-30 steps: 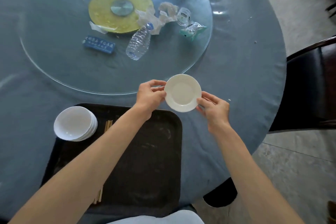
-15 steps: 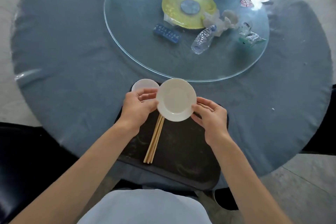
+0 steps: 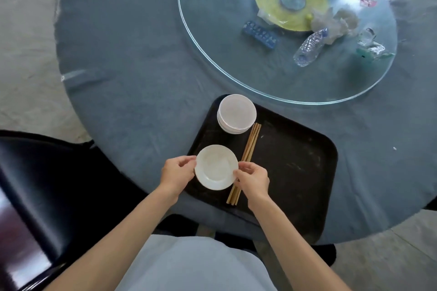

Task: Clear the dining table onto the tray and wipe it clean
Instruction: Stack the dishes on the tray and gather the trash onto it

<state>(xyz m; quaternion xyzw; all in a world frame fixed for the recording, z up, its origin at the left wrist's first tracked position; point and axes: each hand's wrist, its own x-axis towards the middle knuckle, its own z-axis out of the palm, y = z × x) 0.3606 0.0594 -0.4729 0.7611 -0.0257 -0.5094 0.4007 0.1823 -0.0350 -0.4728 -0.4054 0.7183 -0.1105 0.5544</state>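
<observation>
White porcelain, a small plate (image 3: 216, 167), pinched at opposite rims: left hand (image 3: 176, 172) curled on the left edge, right hand (image 3: 254, 178) curled on the right edge, fingers of both bent round the rim. Held over the near-left corner of the black tray (image 3: 295, 160); touching the tray or just above it, cannot tell. Just right of the plate, wooden chopsticks (image 3: 246, 160) lying lengthwise on the tray, lower ends passing under the right hand. At the far-left corner of the tray, a stack of white bowls (image 3: 237, 113), apart from the held plate. Under the tray, a round table in grey-blue cloth (image 3: 132, 66). Farther back and right, a glass turntable (image 3: 212, 30) bearing a yellow disc (image 3: 292, 1), a blue packet (image 3: 259, 34), a clear plastic bottle (image 3: 309, 47) on its side, crumpled tissue (image 3: 335, 22) and small wrappers. Left of the table, a dark chair (image 3: 35, 184).
</observation>
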